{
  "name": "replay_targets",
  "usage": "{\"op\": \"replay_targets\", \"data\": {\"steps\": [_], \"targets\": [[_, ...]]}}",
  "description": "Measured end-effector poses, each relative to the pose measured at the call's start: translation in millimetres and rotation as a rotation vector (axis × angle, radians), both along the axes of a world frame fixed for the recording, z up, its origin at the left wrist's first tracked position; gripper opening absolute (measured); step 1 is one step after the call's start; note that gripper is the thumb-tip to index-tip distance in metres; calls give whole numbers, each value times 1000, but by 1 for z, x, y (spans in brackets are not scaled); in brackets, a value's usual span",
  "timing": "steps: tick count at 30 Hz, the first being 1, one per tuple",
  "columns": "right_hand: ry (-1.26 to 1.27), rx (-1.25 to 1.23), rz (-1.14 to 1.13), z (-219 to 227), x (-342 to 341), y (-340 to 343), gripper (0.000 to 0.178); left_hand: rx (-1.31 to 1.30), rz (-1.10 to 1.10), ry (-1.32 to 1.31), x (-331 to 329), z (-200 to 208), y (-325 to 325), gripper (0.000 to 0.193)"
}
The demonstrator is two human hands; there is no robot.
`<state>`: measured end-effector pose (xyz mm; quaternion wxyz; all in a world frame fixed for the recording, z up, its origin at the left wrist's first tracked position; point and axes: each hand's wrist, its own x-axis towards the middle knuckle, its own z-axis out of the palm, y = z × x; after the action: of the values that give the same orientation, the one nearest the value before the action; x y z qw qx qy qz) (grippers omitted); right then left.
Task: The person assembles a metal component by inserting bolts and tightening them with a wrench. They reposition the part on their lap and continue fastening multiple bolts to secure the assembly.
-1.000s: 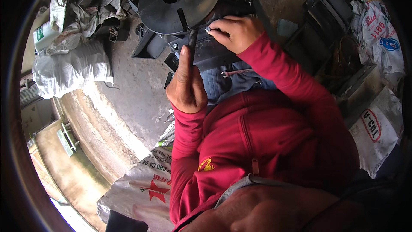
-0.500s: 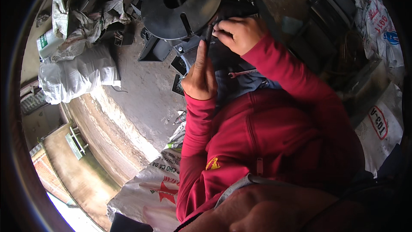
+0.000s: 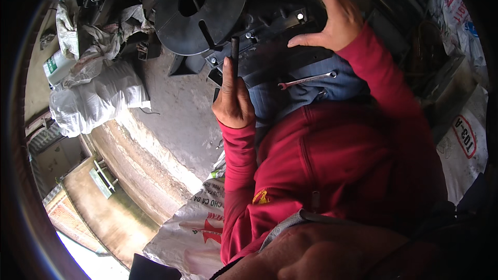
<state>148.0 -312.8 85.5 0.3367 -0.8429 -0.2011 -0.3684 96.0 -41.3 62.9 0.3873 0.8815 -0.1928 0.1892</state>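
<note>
Pinched in my left hand [image 3: 233,98] is a dark threaded bolt [image 3: 235,51], held upright with its threaded end pointing away from me. Just beyond it lies a round black metal disc [image 3: 220,5] with a centre hole and a slot. My right hand [image 3: 334,18] is raised to the right, thumb and fingers spread wide, with nothing in it. Under that hand runs a dark metal frame [image 3: 275,46] with several shiny bolt heads. A combination wrench [image 3: 308,80] rests on my blue trousers [image 3: 290,98], nearer to me than the frame.
White plastic sacks [image 3: 98,96] are piled at the left, beside a white container [image 3: 58,67]. A printed sack [image 3: 192,223] lies by my left elbow. Dark metal parts [image 3: 394,0] stand at the far right, with another white sack [image 3: 469,140] below them.
My right hand has left the bolt's tip, moved right and away, and opened wide. The bolt stays in my left hand. The view has shifted, showing more of the frame and wrench.
</note>
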Motion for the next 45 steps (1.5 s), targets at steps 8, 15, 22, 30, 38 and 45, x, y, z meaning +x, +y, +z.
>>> {"op": "replay_targets", "data": {"steps": [8, 15, 22, 30, 38, 45], "targets": [[390, -33, 239, -29, 33, -7, 118, -24, -14, -51, -2, 29, -5, 50], [317, -20, 275, -35, 38, -9, 104, 124, -99, 123, 7, 1, -8, 48], [319, 1, 279, -34, 37, -8, 102, 47, -59, -16, 10, 14, -6, 50], [411, 30, 222, -58, 37, -11, 106, -23, -86, 74, 2, 27, -8, 47], [330, 7, 271, -36, 37, -13, 101, 156, -76, 63, 8, 12, -7, 52], [283, 22, 272, -37, 38, -13, 100, 350, 7, 174, 5, -2, -18, 53]]}}
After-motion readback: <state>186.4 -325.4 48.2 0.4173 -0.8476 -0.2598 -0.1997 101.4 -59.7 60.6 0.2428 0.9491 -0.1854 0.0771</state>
